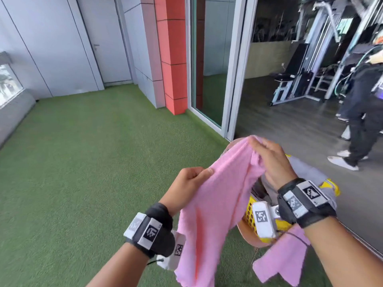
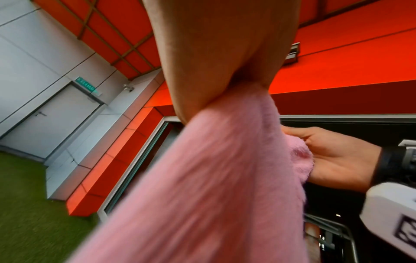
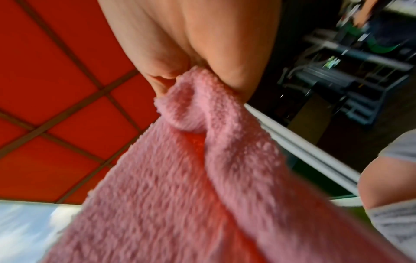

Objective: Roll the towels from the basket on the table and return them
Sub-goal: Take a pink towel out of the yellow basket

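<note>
Both hands held one pink towel up in the air above green artificial turf. The left hand pinched a bunched edge of the cloth between thumb and curled fingers, a grip the left wrist view showed from below, with the fabric gathered into the fist. The right hand gripped the upper edge higher and farther from the body, its fingers folded over a puckered corner; the right wrist view showed that corner squeezed between thumb and fingers. Between the two grips the towel sagged, and the rest hung down in loose folds past the left wrist. Just beneath the right wrist sat a yellow basket with perforated sides, resting on a round table of which only a sliver of rim showed. A grey cloth lay heaped in the basket, and a second pink towel draped over its near side and hung toward the ground. Each wrist wore a black band carrying white marker blocks. Farther off stood a red column beside a glass sliding door, and beyond the doorway a person in dark clothes stood near gym machines.
</note>
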`<action>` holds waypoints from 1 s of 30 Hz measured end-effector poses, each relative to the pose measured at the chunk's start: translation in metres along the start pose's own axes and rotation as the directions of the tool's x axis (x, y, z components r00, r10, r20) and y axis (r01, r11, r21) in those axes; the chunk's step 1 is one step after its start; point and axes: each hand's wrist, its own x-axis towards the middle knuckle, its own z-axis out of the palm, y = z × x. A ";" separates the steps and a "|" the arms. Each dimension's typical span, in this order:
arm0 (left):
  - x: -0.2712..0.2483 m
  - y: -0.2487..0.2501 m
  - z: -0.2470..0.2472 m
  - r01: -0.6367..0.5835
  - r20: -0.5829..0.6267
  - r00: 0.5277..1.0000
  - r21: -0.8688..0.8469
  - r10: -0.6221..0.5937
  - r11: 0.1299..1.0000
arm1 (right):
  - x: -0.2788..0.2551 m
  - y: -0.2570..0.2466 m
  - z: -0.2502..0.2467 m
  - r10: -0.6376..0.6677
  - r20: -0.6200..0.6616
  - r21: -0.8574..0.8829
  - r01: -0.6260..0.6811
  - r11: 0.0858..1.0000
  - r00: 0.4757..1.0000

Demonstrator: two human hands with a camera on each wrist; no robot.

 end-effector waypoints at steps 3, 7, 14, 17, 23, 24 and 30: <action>0.004 -0.001 0.004 0.017 -0.017 1.000 -0.028 -0.017 0.999 | -0.010 0.006 -0.003 0.060 -0.199 -0.003 -0.062 0.998 0.978; 0.022 0.007 0.019 -0.048 0.036 0.998 -0.003 0.048 0.999 | -0.057 0.020 0.024 0.145 0.279 -0.129 -0.112 0.985 0.949; 0.025 -0.001 0.044 0.024 0.230 0.973 -0.076 -0.006 0.997 | -0.055 0.005 -0.046 0.159 0.018 -0.036 -0.158 0.987 0.987; 0.031 -0.001 0.054 0.022 0.263 0.965 -0.067 -0.003 0.998 | -0.060 0.009 -0.079 0.199 -0.249 0.064 -0.189 0.980 0.948; 0.050 0.029 0.127 -0.082 0.453 0.883 -0.103 0.121 0.991 | -0.108 0.044 -0.091 0.276 0.166 -0.131 -0.257 0.958 0.947; 0.053 0.032 0.139 -0.084 0.490 0.863 -0.101 0.124 0.991 | -0.113 0.042 -0.101 0.264 0.093 -0.102 -0.255 0.962 0.960; 0.063 0.012 0.191 0.071 0.695 0.719 -0.062 -0.008 0.996 | -0.150 0.013 -0.214 0.214 -0.244 -0.041 -0.230 0.972 0.946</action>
